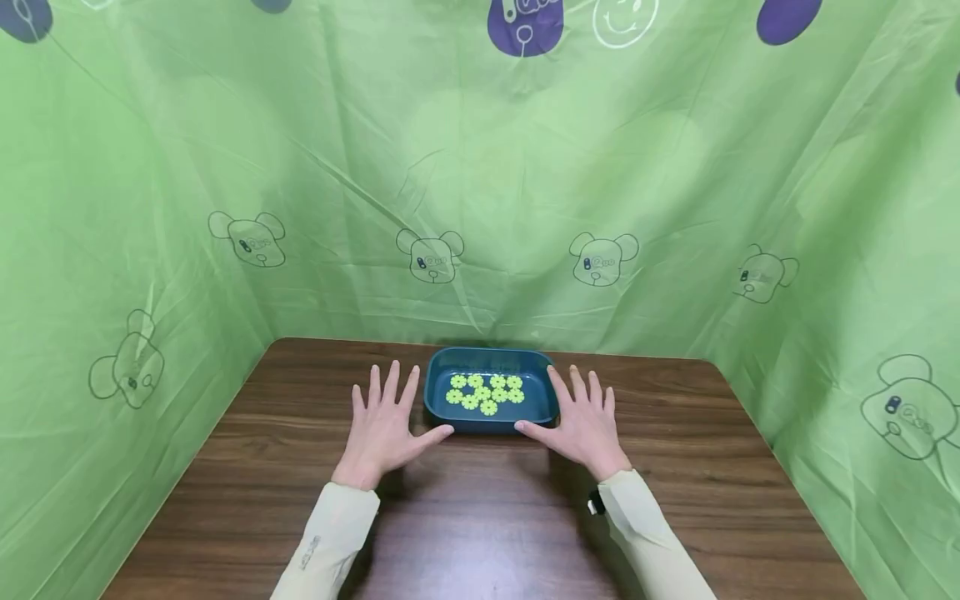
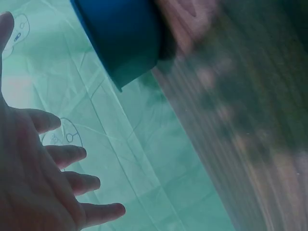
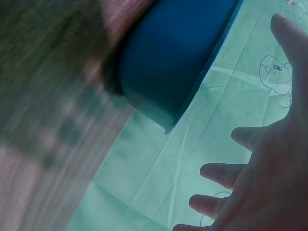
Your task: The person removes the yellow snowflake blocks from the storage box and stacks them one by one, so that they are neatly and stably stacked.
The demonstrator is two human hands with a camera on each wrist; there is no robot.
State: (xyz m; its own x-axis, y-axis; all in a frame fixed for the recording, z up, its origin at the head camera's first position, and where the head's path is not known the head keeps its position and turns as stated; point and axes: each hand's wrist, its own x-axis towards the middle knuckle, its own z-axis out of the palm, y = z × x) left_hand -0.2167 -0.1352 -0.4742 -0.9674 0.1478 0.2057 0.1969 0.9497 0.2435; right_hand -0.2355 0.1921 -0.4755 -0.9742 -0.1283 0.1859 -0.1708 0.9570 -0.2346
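A dark blue rectangular tray [image 1: 483, 426] with rounded corners sits at the middle of the counter's [image 1: 690, 467] far edge. Yellow-green flower-shaped pieces [image 1: 489, 407] lie spread across its floor, inside the walls. The left hand [image 1: 384, 433] and right hand [image 1: 585, 429] hover near its left and right ends, fingers [image 1: 391, 383] spread wide and grasping nothing.
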